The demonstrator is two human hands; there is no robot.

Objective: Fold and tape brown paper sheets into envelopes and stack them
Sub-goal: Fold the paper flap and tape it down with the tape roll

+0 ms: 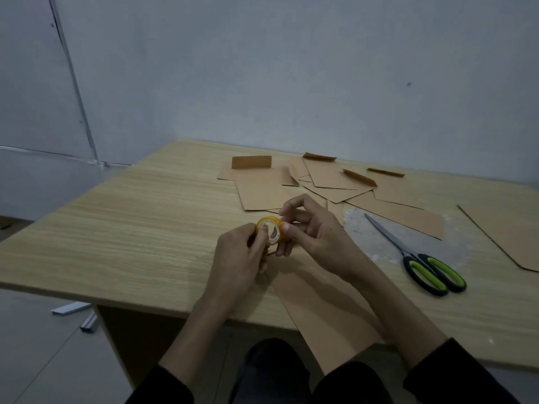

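Brown paper sheet point(318, 301) is lying on the table point(116, 228) under your wrists while you are gripping the yellow tape roll point(269, 231) in your left hand point(236, 258) and pinching its rim with your right hand point(316, 233).

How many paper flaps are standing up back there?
4: left flap farthest left, middle flap right of it, right flaps farther right, side by side. Others may be hidden.
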